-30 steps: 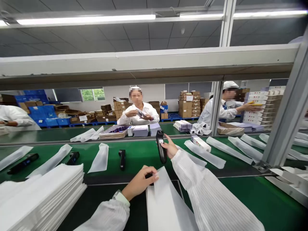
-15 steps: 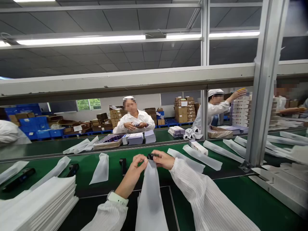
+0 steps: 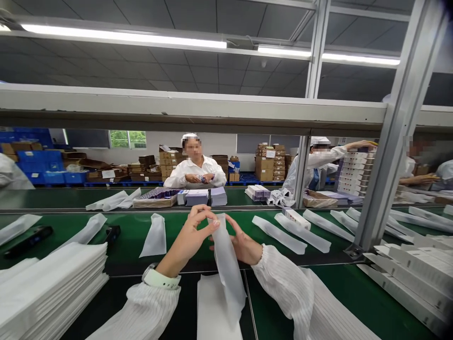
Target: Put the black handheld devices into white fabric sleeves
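Observation:
My left hand (image 3: 194,236) pinches the top edge of a long translucent white bag (image 3: 229,271) between thumb and fingers. My right hand (image 3: 246,243) is curled round the bag's right side, with fingertips showing behind it at the left. The bag hangs at a slant, its lower end over a stack of flat white bags (image 3: 214,307) on the dark surface. No black object shows at its mouth; whether anything is inside cannot be made out. A similar bag (image 3: 155,235) lies on the green belt to the left of my hands.
A thick stack of white sheets (image 3: 53,288) stands front left, with black devices (image 3: 30,241) beyond it. More bags (image 3: 304,231) and white trays (image 3: 414,278) lie to the right. A metal post (image 3: 392,127) rises there. Co-workers (image 3: 196,171) sit across the belt.
The black object that both hands held at the bag's mouth is out of sight. My right hand has shifted down the bag's side, and the bag's lower end has lifted.

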Tool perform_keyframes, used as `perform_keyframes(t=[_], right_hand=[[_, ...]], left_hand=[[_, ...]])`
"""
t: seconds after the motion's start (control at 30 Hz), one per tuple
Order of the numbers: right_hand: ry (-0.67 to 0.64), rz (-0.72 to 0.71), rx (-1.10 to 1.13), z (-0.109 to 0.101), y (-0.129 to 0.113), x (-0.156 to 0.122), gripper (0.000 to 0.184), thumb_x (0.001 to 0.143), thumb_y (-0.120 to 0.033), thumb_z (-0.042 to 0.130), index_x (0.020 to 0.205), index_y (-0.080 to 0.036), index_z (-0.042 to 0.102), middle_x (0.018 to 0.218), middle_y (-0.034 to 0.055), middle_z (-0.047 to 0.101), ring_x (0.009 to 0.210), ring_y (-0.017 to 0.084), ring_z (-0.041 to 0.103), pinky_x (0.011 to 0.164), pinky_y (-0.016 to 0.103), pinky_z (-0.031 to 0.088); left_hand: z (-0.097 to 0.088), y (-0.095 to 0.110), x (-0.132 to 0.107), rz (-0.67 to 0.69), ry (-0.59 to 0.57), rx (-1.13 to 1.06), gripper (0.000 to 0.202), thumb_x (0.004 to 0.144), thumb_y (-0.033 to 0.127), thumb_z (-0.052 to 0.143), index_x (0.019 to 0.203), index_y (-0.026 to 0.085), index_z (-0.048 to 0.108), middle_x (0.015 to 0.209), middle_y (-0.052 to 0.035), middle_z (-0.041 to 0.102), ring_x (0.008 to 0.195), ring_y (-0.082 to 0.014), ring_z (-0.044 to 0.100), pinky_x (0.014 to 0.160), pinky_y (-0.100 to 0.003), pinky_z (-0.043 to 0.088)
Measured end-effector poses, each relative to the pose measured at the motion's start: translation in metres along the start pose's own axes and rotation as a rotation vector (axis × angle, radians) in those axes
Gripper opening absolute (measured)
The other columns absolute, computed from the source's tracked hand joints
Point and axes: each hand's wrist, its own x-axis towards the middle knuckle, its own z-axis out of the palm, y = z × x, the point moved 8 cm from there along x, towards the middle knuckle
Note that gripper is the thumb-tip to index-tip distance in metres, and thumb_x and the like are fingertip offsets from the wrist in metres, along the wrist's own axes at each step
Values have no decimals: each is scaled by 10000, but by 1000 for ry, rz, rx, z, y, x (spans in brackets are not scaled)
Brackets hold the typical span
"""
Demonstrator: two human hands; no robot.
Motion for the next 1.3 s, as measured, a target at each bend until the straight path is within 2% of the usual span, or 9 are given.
perform_keyframes(t=[0.13,0.27,0.43,0.57,0.67,0.8,0.87,1.07,1.3], right_hand=[[-12,48,17,4,15,5,700,511,-387,707,1118,-179,428,793,47,555,707,165,548,678,339,415],[461,-87,-131,-69,-5,11,434,574,-350,664,925,-137,521,771,35,563,636,126,540,627,270,434],[860,-1,-740,-165,-25,1,351,718,-308,480,1036,-160,463,984,90,553,863,186,545,728,300,434],[955,177,-969,-191,-14,-16,494,618,-302,578,1073,-142,474,1044,140,509,988,279,467,801,400,367],[882,132,-1040,-166,-12,-17,540,638,-362,564,1135,-205,424,1092,106,475,1049,256,412,834,395,335],[341,11,-871,-83,21,5,421,621,-373,602,989,-181,533,865,51,568,820,170,525,679,278,413],[246,17,-829,-55,39,6,339,563,-354,659,835,-163,597,745,32,577,682,142,525,571,242,402],[296,16,-767,-50,50,2,207,578,-324,651,668,-143,605,568,2,543,508,94,465,489,227,366],[-121,129,-603,-39,44,1,259,576,-378,644,605,-131,573,857,46,561,749,133,524,673,259,424]], left_hand=[[-8,-3,3,14,83,16,176,745,381,472,825,242,545,1045,-26,389,988,-190,398,766,-268,350],[-14,-51,-7,-96,154,146,388,719,420,479,1060,248,412,1002,-45,407,884,-172,416,760,-290,345],[28,-127,-48,-336,-521,323,377,585,455,592,834,178,537,799,-22,487,736,-169,458,623,-256,369],[29,-141,-56,-354,-543,422,253,572,355,594,721,155,556,764,-20,490,738,-185,461,592,-249,342],[31,-137,-50,-319,-496,401,204,636,345,525,706,155,545,770,-12,481,749,-177,458,612,-246,331],[32,-131,-44,-269,-475,372,213,664,364,498,690,156,539,699,4,471,693,-161,448,575,-234,314],[32,-128,-44,-246,-468,349,223,677,370,490,684,153,539,679,3,471,666,-156,445,555,-231,310],[37,-115,-44,-213,-469,132,347,672,387,550,966,218,472,852,-3,464,778,-156,445,643,-232,354],[48,-86,-42,-190,-597,-120,237,740,383,479,663,175,563,867,-14,412,764,-140,431,676,-232,342]])
